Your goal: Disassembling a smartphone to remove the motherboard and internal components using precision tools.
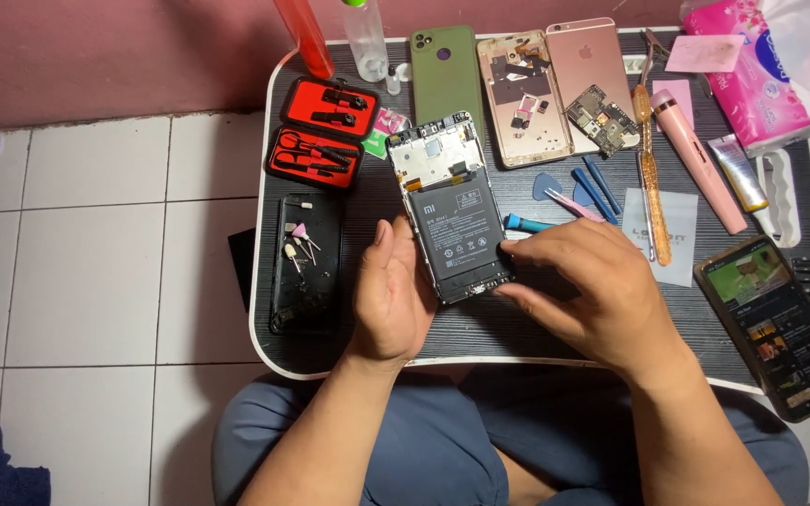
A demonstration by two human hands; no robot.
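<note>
Opened phone (455, 211), back cover off and black battery exposed, lay near the middle of the worktop (555, 328), a little toward the near edge. Its long axis ran from the far edge toward the near edge, tilted slightly, top end leaning toward the left edge.

Left hand (393, 295) stood on edge against the phone's left side, palm facing the frame, fingers extended, touching but not closed around it. Right hand (585, 292) came in from the right; its fingertips (510, 251) pinched at the phone's lower right edge beside the battery, thumb at the bottom corner. Whether anything small sat between those fingers could not be told. The phone lay between the two hands, both in contact; the right one did the finer work.

Count of the surroundings:
- Green phone back (446, 70), one, at the far edge.
- Rose-gold phone bodies (555, 89), two, side by side at the far edge, one with a loose circuit board on it.
- Red-lined tool case (321, 131), one, open, toward the far left corner.
- Black tray (307, 262) with small bits, one, along the left edge.
- Blue pry tools (595, 187), two, right of the phone.
- Lit phone (778, 323), one, at the right edge.
</note>
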